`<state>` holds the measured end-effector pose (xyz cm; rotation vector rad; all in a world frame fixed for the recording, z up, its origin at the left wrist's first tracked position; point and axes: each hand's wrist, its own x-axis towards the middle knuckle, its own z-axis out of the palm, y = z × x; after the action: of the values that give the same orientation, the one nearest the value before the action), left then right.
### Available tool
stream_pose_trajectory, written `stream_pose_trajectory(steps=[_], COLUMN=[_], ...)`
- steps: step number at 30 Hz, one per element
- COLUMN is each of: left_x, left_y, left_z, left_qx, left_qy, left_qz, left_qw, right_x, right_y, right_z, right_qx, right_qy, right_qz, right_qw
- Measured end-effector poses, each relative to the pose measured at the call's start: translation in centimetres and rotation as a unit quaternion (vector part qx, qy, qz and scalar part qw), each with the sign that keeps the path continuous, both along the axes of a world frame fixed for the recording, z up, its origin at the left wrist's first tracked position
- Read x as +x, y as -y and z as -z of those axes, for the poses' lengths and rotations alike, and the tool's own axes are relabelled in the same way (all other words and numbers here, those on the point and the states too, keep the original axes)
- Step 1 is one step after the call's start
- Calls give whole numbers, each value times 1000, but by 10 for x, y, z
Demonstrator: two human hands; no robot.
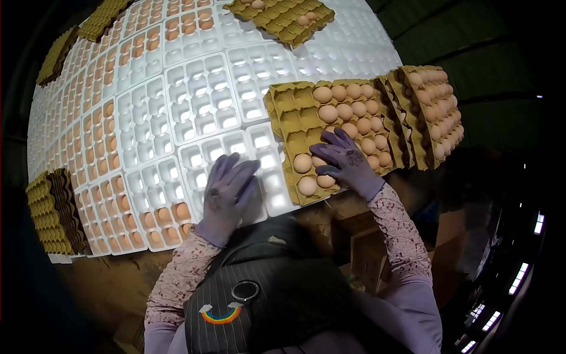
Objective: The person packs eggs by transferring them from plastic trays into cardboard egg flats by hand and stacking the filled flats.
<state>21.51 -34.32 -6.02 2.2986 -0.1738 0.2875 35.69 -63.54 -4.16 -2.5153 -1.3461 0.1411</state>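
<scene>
My left hand [229, 192], in a purple-grey glove, hovers above a white plastic egg tray [206, 154] at the table's near edge. Its fingers are stretched out and nothing shows in them. My right hand [352, 163], gloved alike, reaches over a yellow-brown pulp egg tray [293, 115]. Its fingers are spread over the eggs, with one egg [318, 161] showing beside the thumb and fingertips; whether they grip any is partly hidden by the palm. Brown eggs [328, 114] fill the right part of this tray, and several cups on its left side are bare.
Stacked pulp trays full of eggs [439, 112] stand at the right. Another pulp tray [283, 17] holding a few eggs lies at the back. Emptied pulp trays [53, 206] are stacked at the left. White trays with eggs [109, 212] cover the table's left side.
</scene>
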Motion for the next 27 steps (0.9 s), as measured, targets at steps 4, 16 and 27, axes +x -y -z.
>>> stream_pose_trajectory(steps=[4, 16, 27], left_x=[56, 31, 116], left_y=[77, 113, 96], left_z=[-3, -34, -66], left_qx=[85, 117, -228], left_qy=[-10, -160, -238], left_qz=[63, 12, -39], left_qw=[994, 980, 943], right_x=[18, 25, 158], right_y=[14, 28, 19], right_z=[-19, -33, -13], right_qx=[203, -194, -137], right_qy=[-300, -40, 101], right_qz=[167, -140, 72], right_qw=[917, 970, 983])
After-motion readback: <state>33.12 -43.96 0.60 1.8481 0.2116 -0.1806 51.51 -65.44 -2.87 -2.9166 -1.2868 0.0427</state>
